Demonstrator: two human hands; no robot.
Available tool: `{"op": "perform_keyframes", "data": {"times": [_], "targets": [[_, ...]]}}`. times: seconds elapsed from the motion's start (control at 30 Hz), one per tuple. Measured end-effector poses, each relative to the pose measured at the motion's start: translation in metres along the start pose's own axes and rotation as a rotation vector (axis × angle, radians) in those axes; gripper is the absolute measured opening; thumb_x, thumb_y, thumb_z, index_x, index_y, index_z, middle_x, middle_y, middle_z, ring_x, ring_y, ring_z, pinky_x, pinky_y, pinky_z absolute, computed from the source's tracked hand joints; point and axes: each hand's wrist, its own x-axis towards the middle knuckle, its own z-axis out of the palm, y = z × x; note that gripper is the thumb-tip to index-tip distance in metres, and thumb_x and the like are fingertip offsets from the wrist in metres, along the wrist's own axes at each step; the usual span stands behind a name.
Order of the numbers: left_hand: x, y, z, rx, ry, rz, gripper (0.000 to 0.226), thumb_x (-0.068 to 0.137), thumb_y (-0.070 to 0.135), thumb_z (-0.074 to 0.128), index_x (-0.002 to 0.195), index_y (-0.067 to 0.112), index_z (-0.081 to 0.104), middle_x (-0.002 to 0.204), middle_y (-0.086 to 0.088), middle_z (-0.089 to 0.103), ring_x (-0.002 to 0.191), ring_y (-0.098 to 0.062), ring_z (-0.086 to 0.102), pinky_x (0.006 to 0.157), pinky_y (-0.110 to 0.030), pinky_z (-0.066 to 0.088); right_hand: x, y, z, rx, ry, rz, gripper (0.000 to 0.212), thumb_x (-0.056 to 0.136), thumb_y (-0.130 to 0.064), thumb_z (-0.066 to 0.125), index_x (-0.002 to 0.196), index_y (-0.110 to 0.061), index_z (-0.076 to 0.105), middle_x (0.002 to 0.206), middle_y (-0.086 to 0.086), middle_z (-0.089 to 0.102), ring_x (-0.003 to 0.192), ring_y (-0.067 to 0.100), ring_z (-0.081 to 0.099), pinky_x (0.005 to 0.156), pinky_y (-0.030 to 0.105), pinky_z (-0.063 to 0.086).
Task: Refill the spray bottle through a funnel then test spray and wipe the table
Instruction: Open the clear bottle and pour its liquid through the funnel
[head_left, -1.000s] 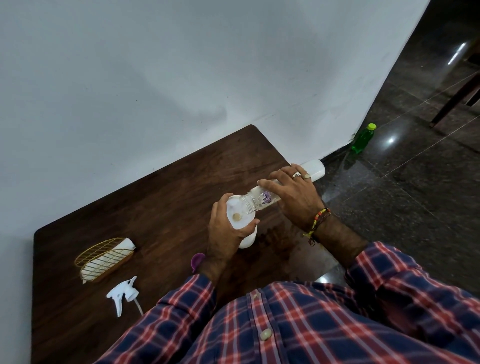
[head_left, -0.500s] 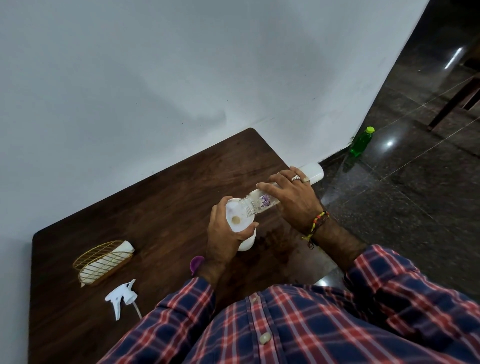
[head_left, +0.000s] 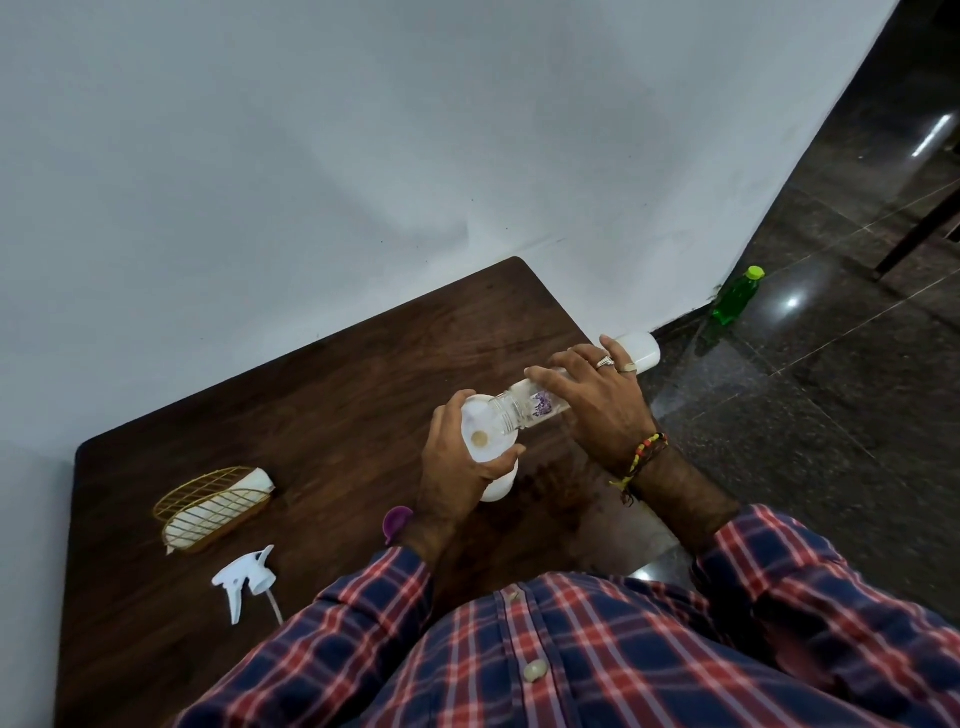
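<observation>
A white funnel (head_left: 480, 428) sits in the mouth of the white spray bottle (head_left: 498, 486), which stands on the dark wooden table (head_left: 322, 395). My left hand (head_left: 454, 467) grips the funnel and bottle top. My right hand (head_left: 592, 400) holds a clear refill bottle (head_left: 530, 410) with a purple label, tipped nearly flat, its open mouth over the funnel. The detached white trigger sprayer head (head_left: 244, 577) lies on the table at the near left. A purple cap (head_left: 397, 519) lies beside my left wrist.
A gold wire basket (head_left: 208, 506) holding a white cloth lies at the table's left. A green bottle (head_left: 735, 296) stands on the dark polished floor by the white wall. A chair leg (head_left: 919, 234) shows at far right.
The pose of both hands over the funnel is the same; the camera view shifted slightly, and the refill bottle stays tipped into the funnel.
</observation>
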Motion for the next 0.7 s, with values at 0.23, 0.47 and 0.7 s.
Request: {"op": "perform_keyframes", "data": {"times": [0.23, 0.47, 0.7], "targets": [[0.0005, 0.0000, 0.0013, -0.008, 0.002, 0.012, 0.079, 0.060, 0.052, 0.082, 0.127, 0.024, 0.049, 0.120, 0.008, 0.055, 0.104, 0.002, 0.045, 0.081, 0.004, 0.033, 0.0013, 0.0003, -0.0005, 0.007, 0.002, -0.003, 0.067, 0.062, -0.002, 0.076, 0.122, -0.029, 0.062, 0.113, 0.002, 0.065, 0.111, 0.030, 0.059, 0.111, 0.058, 0.028], [0.0010, -0.0023, 0.0013, -0.002, 0.001, -0.006, 0.083, 0.061, 0.045, 0.088, 0.130, 0.019, 0.049, 0.121, 0.004, 0.055, 0.104, 0.002, 0.044, 0.079, 0.004, 0.032, 0.0020, 0.0008, -0.0022, 0.010, -0.005, -0.012, 0.064, 0.065, -0.003, 0.070, 0.123, -0.030, 0.062, 0.114, 0.001, 0.065, 0.115, 0.029, 0.058, 0.112, 0.058, 0.025], [0.0017, -0.0012, 0.0025, 0.006, -0.003, -0.027, 0.087, 0.062, 0.044, 0.089, 0.134, 0.017, 0.047, 0.127, 0.001, 0.054, 0.110, 0.000, 0.042, 0.081, 0.004, 0.029, 0.0040, -0.0004, -0.0049, -0.009, -0.004, -0.022, 0.062, 0.067, -0.005, 0.070, 0.123, -0.030, 0.063, 0.115, 0.000, 0.064, 0.115, 0.029, 0.058, 0.111, 0.058, 0.027]]}}
